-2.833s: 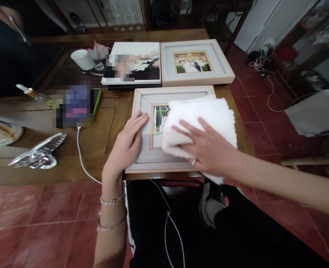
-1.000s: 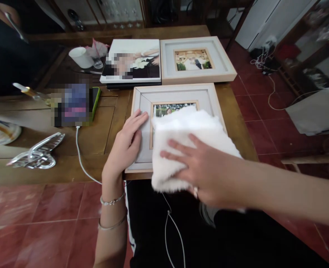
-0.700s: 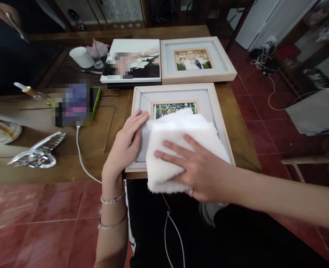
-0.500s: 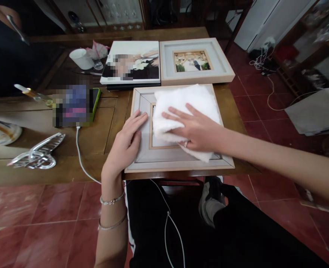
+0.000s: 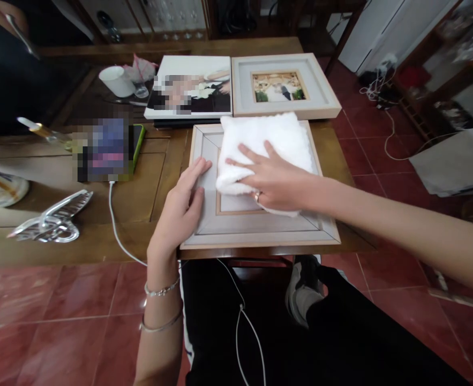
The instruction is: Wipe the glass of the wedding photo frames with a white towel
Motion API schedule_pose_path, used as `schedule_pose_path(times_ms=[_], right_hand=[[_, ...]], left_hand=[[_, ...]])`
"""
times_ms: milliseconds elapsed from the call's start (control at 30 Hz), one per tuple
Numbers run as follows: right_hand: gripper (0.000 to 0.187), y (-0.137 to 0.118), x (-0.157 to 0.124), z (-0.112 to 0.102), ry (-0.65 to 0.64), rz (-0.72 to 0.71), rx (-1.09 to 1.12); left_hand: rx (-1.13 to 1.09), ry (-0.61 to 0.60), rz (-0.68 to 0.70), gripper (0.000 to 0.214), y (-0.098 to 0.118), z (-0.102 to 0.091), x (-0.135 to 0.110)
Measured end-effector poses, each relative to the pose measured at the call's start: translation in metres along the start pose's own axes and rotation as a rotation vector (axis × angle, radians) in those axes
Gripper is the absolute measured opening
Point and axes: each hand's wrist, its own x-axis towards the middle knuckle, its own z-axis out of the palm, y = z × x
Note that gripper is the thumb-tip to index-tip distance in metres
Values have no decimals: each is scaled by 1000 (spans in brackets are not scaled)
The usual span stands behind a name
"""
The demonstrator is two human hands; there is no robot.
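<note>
A pale wooden picture frame (image 5: 256, 239) lies flat at the table's front edge, its middle largely hidden by a folded white cloth (image 5: 268, 131). My right hand (image 5: 274, 179) presses down on this cloth with spread fingers, a fold of it caught between the lower ones. Along the frame's left side rests my left hand (image 5: 182, 201), fingers stretched out on the border and holding nothing. Behind are a second pale frame (image 5: 322, 102) with a small picture and a white-topped photo panel (image 5: 196, 65), standing side by side.
On the wooden table (image 5: 140, 236) at left are a clear claw clip (image 5: 55, 217), a phone (image 5: 137, 147) with a white cable (image 5: 115, 225), a dropper bottle (image 5: 45, 131) and a white cup (image 5: 116, 80). A person in dark clothing (image 5: 3, 80) is at the far left.
My right hand has slid the white cloth slightly up and left over the frame, baring more of its lower right border. My left hand stays in place.
</note>
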Motion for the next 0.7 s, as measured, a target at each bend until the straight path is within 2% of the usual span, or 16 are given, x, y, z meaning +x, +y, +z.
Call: schedule_pose_path(times_ms=[233, 367, 500, 700], right_hand=[[49, -69, -50, -22, -210, -127, 211], [45, -82, -59, -15, -190, -180, 217], [49, -68, -50, 5, -38, -153, 158], [55, -13, -19, 19, 166, -27, 32]], left_hand=[[29, -11, -38, 50, 2, 0, 1], [57, -21, -31, 50, 3, -2, 1], [77, -30, -22, 49, 2, -2, 1], [56, -22, 17, 47, 1, -1, 3]])
